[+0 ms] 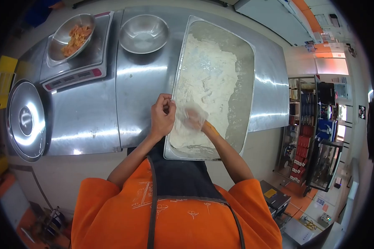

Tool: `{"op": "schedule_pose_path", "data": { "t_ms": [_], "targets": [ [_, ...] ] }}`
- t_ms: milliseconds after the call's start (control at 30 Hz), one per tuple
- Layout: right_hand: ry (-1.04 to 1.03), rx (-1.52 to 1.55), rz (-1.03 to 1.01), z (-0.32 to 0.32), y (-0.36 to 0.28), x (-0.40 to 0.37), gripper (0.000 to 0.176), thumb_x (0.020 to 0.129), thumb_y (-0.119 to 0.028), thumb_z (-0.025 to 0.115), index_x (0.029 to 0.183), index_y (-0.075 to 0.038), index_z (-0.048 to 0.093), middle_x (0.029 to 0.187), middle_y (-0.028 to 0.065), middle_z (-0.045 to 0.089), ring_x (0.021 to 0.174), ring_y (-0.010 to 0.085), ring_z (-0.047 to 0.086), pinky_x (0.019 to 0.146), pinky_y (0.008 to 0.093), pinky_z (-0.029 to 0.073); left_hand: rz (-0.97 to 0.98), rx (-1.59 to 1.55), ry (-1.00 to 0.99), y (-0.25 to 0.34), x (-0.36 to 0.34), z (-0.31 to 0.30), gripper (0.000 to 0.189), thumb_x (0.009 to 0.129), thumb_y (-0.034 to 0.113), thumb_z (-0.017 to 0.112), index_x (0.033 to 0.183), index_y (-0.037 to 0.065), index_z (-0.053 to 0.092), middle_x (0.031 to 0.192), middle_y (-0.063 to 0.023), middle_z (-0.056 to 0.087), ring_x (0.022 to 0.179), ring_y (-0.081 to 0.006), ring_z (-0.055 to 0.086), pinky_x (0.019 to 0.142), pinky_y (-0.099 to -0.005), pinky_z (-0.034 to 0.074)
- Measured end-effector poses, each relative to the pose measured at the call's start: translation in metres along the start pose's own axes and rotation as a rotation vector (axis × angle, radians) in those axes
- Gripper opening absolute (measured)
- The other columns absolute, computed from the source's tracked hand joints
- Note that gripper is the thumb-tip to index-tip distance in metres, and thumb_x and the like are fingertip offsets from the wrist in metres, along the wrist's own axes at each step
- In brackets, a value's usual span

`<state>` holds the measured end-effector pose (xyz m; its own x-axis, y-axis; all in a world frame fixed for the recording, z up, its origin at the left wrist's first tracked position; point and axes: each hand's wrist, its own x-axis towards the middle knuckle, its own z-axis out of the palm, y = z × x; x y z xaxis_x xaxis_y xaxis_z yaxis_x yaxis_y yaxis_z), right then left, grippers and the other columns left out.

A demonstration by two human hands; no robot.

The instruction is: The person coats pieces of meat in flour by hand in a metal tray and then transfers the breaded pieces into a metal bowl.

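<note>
A deep rectangular metal tray [246, 95] holds a wide layer of white flour [212, 70]. My bare left hand [163, 117] is at the tray's near left side, its fingers curled closed on the rim. My right hand [193, 117], in a clear plastic glove, is in the tray over the left part of the flour. Motion smears its fingers, so their pose and anything in them cannot be made out.
An empty steel bowl [144, 35] stands left of the tray. Further left, a scale [77, 76] carries a steel bowl [87, 45] of orange-coated pieces [77, 40]. A large round metal lid or pan [26, 120] lies at the steel table's left end. Shelving [305, 124] stands right.
</note>
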<state>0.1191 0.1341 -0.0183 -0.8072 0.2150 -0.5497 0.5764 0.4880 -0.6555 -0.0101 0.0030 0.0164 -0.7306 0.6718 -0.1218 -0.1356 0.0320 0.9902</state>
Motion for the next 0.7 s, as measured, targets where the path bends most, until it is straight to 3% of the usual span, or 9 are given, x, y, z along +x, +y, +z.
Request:
{"op": "schedule_pose_path", "data": {
  "t_ms": [100,200,267,367,433,467,567,667,700],
  "targets": [
    [0.289,-0.166,-0.252,0.034,0.096,-0.041,0.046,0.094,-0.025,0.056,0.135,-0.005,0.051,0.124,0.0141,0.061,0.117,0.0275,0.058,0.101,0.0369,0.044,-0.005,-0.006,-0.015,0.002,0.000,0.001,0.007,0.095,0.003,0.053,0.098,-0.004,0.051,0.061,0.0007,0.047,0.056,-0.0021,0.040,0.051,-0.0213,0.034],
    [0.159,-0.107,-0.026,-0.041,0.080,-0.028,0.048,0.095,-0.026,0.056,0.137,-0.005,0.049,0.139,0.0141,0.052,0.129,0.0275,0.049,0.112,0.0360,0.035,-0.031,-0.019,-0.013,0.006,-0.006,-0.001,0.008,0.095,0.003,0.054,0.099,-0.004,0.051,0.061,0.0000,0.047,0.056,-0.0025,0.040,0.051,-0.0218,0.034],
    [0.402,0.019,-0.078,-0.061,0.081,-0.006,0.051,0.096,-0.027,0.053,0.140,-0.004,0.045,0.148,0.0132,0.043,0.136,0.0262,0.040,0.116,0.0374,0.027,-0.030,-0.042,-0.010,0.007,-0.002,-0.001,0.008,0.095,0.003,0.054,0.099,-0.004,0.051,0.060,0.0000,0.047,0.056,-0.0028,0.039,0.051,-0.0221,0.034],
    [0.416,-0.194,-0.161,-0.006,0.070,-0.010,0.053,0.096,-0.027,0.052,0.143,-0.004,0.041,0.151,0.0133,0.038,0.139,0.0265,0.036,0.117,0.0371,0.024,-0.026,-0.063,-0.008,0.005,-0.002,-0.001,0.009,0.095,0.003,0.054,0.099,-0.004,0.051,0.060,-0.0003,0.047,0.055,-0.0031,0.039,0.051,-0.0226,0.034],
    [0.147,0.664,-0.082,0.027,0.061,-0.033,0.057,0.094,-0.029,0.055,0.143,-0.003,0.041,0.149,0.0160,0.040,0.139,0.0272,0.035,0.117,0.0370,0.024,-0.026,-0.068,-0.018,0.003,-0.001,-0.001,0.010,0.095,0.004,0.055,0.099,-0.004,0.051,0.060,-0.0012,0.048,0.055,-0.0035,0.040,0.051,-0.0231,0.035],
    [0.147,0.655,-0.081,0.028,0.067,-0.047,0.057,0.094,-0.029,0.055,0.143,-0.003,0.041,0.149,0.0160,0.040,0.139,0.0272,0.035,0.117,0.0370,0.024,-0.023,-0.075,-0.014,0.003,-0.001,-0.002,0.010,0.095,0.004,0.055,0.099,-0.004,0.051,0.060,-0.0012,0.048,0.055,-0.0035,0.040,0.051,-0.0231,0.035],
    [-0.081,-0.145,-0.106,-0.004,0.097,-0.072,0.061,0.092,-0.033,0.057,0.143,-0.002,0.041,0.147,0.0184,0.042,0.136,0.0284,0.039,0.115,0.0384,0.027,-0.024,-0.012,-0.039,0.003,0.000,-0.003,0.010,0.095,0.004,0.055,0.099,-0.004,0.051,0.061,-0.0021,0.049,0.055,-0.0041,0.042,0.051,-0.0234,0.036],
    [-0.036,-0.211,0.609,-0.047,0.107,-0.072,0.058,0.091,-0.031,0.059,0.138,0.001,0.046,0.137,0.0222,0.050,0.129,0.0310,0.048,0.111,0.0389,0.034,-0.044,-0.060,-0.033,0.005,-0.002,-0.002,0.009,0.094,0.004,0.055,0.098,-0.004,0.051,0.061,-0.0020,0.049,0.055,-0.0043,0.042,0.051,-0.0237,0.035],
    [-0.036,-0.210,0.612,-0.043,0.106,-0.073,0.058,0.091,-0.031,0.059,0.138,0.001,0.046,0.137,0.0222,0.050,0.129,0.0310,0.048,0.111,0.0389,0.034,-0.030,-0.071,-0.025,0.003,-0.002,-0.002,0.009,0.095,0.004,0.055,0.098,-0.004,0.051,0.061,-0.0019,0.049,0.055,-0.0044,0.042,0.051,-0.0238,0.035]
  ]
}}
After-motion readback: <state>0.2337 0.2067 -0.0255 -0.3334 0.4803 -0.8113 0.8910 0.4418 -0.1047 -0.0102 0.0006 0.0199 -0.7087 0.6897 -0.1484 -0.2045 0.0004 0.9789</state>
